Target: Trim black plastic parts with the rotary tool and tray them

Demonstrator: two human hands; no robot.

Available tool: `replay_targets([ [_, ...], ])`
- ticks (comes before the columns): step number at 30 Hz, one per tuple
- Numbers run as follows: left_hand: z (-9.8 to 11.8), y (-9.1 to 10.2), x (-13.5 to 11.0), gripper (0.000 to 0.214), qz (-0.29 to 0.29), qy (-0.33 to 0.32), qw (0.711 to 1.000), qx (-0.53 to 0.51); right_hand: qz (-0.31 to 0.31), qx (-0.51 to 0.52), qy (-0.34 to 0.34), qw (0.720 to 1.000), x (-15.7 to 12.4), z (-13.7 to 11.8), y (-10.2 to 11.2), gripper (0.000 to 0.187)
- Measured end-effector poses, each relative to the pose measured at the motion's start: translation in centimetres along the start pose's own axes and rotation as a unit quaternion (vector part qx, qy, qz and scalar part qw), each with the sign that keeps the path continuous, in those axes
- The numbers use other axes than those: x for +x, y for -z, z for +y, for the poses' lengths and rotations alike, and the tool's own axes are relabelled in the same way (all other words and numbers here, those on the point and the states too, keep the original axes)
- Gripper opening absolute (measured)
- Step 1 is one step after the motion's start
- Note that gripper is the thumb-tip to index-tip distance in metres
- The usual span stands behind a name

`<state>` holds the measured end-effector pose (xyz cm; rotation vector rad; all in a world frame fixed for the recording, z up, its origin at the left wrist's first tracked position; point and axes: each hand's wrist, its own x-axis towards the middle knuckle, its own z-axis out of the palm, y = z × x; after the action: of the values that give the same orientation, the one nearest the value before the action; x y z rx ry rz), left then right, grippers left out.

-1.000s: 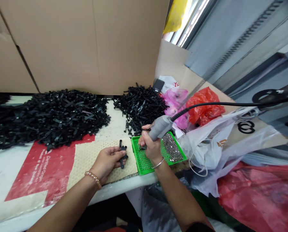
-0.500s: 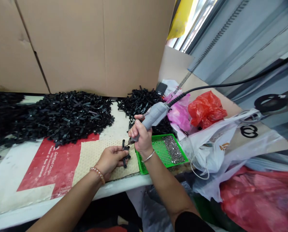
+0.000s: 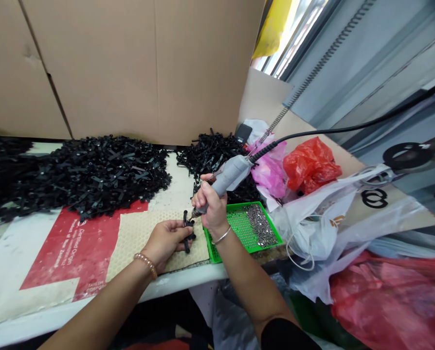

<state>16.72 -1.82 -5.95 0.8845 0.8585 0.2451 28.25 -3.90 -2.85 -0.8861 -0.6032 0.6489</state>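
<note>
My left hand rests on a beige honeycomb mat and grips a small bunch of black plastic strips. My right hand is wrapped round a grey electric screwdriver with a black cable; its tip touches the top of the held strips. Just right of my hands lies a green perforated tray with a heap of small silver screws.
Two heaps of black plastic strips lie at the back: a large heap on the left, a smaller heap behind the tray. Cardboard walls the back. Pink, red and white plastic bags crowd the right side.
My right hand has carried the screwdriver from the green tray leftward to the strips in my left hand. The tip now sits on them.
</note>
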Motion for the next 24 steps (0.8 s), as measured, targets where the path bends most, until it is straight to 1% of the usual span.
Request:
replay_targets([
  [11, -0.2, 0.2, 0.2, 0.026, -0.020, -0.007, 1.000, 0.004, 0.000, -0.019, 0.002, 1.000, 0.0, 0.0, 0.2, 0.029],
  [17, 0.1, 0.1, -0.2, 0.027, -0.018, -0.009, 1.000, 0.011, -0.004, -0.018, 0.001, 1.000, -0.3, 0.2, -0.2, 0.028],
  [21, -0.2, 0.1, 0.2, 0.029, -0.028, -0.004, 1.000, 0.004, -0.008, -0.029, 0.014, 0.999, -0.3, 0.0, 0.5, 0.027],
  [24, 0.1, -0.1, 0.5, 0.026, -0.017, -0.004, 1.000, -0.002, -0.004, -0.049, 0.014, 0.999, -0.4, -0.2, 0.8, 0.029],
])
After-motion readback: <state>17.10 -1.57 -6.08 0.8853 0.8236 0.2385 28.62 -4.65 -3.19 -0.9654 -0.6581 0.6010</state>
